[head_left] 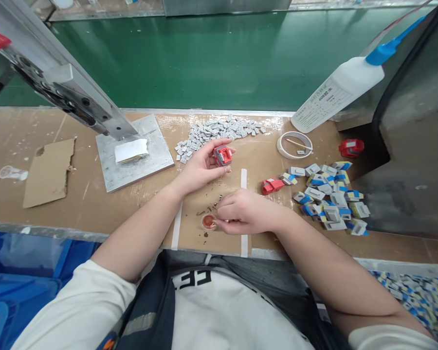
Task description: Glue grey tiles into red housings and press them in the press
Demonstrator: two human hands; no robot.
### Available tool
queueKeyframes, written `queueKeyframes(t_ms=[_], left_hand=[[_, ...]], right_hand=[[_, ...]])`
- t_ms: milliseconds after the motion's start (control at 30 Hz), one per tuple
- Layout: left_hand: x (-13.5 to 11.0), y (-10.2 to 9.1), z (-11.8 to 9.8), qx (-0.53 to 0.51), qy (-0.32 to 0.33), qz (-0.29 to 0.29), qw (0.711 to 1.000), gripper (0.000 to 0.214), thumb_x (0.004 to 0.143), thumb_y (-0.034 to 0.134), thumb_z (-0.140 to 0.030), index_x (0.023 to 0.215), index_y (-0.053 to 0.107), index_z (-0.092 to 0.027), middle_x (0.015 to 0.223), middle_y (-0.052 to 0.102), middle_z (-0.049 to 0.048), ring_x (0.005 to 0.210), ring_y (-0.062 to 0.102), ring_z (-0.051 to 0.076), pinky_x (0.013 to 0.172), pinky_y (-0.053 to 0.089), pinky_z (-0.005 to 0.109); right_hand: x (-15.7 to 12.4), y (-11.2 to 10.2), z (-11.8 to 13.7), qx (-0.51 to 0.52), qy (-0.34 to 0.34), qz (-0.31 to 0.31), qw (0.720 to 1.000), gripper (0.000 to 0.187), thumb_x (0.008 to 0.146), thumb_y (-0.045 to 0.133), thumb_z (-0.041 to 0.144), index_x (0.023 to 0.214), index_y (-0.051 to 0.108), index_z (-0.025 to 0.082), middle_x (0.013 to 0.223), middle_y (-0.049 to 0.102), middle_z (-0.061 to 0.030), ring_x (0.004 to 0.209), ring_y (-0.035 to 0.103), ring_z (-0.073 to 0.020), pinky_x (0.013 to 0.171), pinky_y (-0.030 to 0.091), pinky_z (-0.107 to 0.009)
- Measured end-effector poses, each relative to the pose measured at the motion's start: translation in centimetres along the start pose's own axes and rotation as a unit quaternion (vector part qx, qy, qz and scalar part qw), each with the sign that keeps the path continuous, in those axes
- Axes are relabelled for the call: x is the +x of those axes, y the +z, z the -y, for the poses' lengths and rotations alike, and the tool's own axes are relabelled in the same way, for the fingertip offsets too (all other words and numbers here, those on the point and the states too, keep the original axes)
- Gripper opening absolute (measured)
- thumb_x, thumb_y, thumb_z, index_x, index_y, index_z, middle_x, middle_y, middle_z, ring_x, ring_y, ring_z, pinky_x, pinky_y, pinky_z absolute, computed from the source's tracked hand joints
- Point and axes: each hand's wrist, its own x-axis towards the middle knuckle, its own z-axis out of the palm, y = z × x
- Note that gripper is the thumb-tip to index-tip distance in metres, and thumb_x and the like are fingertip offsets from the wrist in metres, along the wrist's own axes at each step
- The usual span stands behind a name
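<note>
Head camera, looking down at a brown workbench [95,194] edged by a green conveyor belt [211,58]: a seated person's left hand [200,165] is raised off the board, fingers curled and pinching a small red housing [222,155] between thumb and fingertips. The housing sits just in front of a heap of small grey parts [215,131], close to it but apart.

The right hand [244,211] rests low on the bench near its front edge, fingers drawn together and pinching something too small to make out, its fingertips just beside a small round cap of reddish paste [208,222]. A few tiny dark specks lie on the board between the two hands.

Two strips of white tape [244,177] frame this central patch, and both hands work between them. To the right, a second red housing [272,185] lies next to a pile of grey-and-blue parts [328,197], with a roll of white tape [295,145] behind and a white squeeze bottle with a blue nozzle [341,90] leaning above it. A dark machine body [412,160] closes off the right side.

To the left, a metal plate [135,153] under an angled aluminium arm [62,82] crowds the back of the bench; a torn piece of cardboard [51,170] lies flat further left, with bare board around it.
</note>
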Motion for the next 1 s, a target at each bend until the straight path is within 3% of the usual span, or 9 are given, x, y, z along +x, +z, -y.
queueKeyframes(t_ms=[133,233,367,467,533,667,1000], left_hand=[[-0.1,0.1,-0.1,-0.015,-0.011,0.001,1.000,0.057,0.083,0.082,-0.023,0.133,0.055,-0.024,0.143,0.067,0.0134,0.124,0.069,0.024,0.099,0.061,0.038],[-0.1,0.1,-0.1,-0.006,-0.030,0.009,0.999,0.055,0.082,0.082,-0.021,0.132,0.057,-0.022,0.139,0.069,0.0137,0.123,0.070,0.024,0.100,0.061,0.038],[-0.2,0.0,-0.1,0.013,-0.056,0.025,0.998,0.058,0.079,0.084,-0.020,0.132,0.060,-0.020,0.133,0.072,0.0138,0.110,0.074,0.022,0.097,0.062,0.039],[-0.3,0.1,-0.1,0.029,-0.074,0.037,0.996,0.058,0.078,0.082,-0.018,0.131,0.061,-0.019,0.126,0.074,0.0121,0.101,0.075,0.020,0.091,0.063,0.037],[-0.3,0.2,-0.1,0.045,-0.084,0.041,0.995,0.058,0.078,0.081,-0.018,0.132,0.062,-0.019,0.120,0.075,0.0108,0.100,0.075,0.020,0.088,0.063,0.035],[-0.3,0.2,-0.2,0.064,-0.085,0.049,0.993,0.059,0.077,0.081,-0.020,0.133,0.062,-0.019,0.116,0.075,0.0094,0.102,0.076,0.021,0.086,0.063,0.033],[-0.3,0.5,-0.5,0.110,-0.075,0.045,0.990,0.056,0.076,0.078,-0.021,0.130,0.063,-0.018,0.111,0.075,0.0072,0.092,0.075,0.018,0.082,0.062,0.031]], right_hand=[[-0.1,-0.5,-0.1,0.063,0.027,-0.053,0.996,0.045,0.104,0.052,0.023,0.065,0.029,0.024,0.058,0.033,0.0070,0.054,0.033,-0.0112,0.058,0.025,-0.028],[-0.6,-1.4,-0.4,0.071,0.060,-0.151,0.984,0.047,0.103,0.052,0.025,0.065,0.025,0.025,0.056,0.028,0.0074,0.051,0.028,-0.0106,0.054,0.024,-0.029],[-1.2,-2.7,-0.8,0.038,0.140,-0.344,0.928,0.048,0.101,0.055,0.028,0.061,0.030,0.024,0.055,0.030,0.0065,0.050,0.026,-0.0098,0.052,0.024,-0.028],[-1.4,-3.3,-1.1,-0.005,0.207,-0.425,0.881,0.047,0.099,0.057,0.031,0.059,0.032,0.023,0.055,0.030,0.0056,0.051,0.026,-0.0099,0.053,0.024,-0.028],[-1.3,-3.4,-1.5,-0.031,0.238,-0.428,0.871,0.047,0.097,0.057,0.033,0.059,0.032,0.023,0.055,0.029,0.0054,0.053,0.026,-0.0101,0.054,0.024,-0.028],[-1.2,-3.2,-2.2,-0.061,0.267,-0.390,0.879,0.047,0.097,0.055,0.036,0.061,0.029,0.023,0.056,0.027,0.0057,0.053,0.026,-0.0100,0.055,0.023,-0.028],[-1.2,-2.9,-2.7,-0.140,0.274,-0.341,0.888,0.040,0.097,0.051,0.033,0.064,0.029,0.024,0.056,0.031,0.0050,0.055,0.030,-0.0115,0.057,0.024,-0.029]])
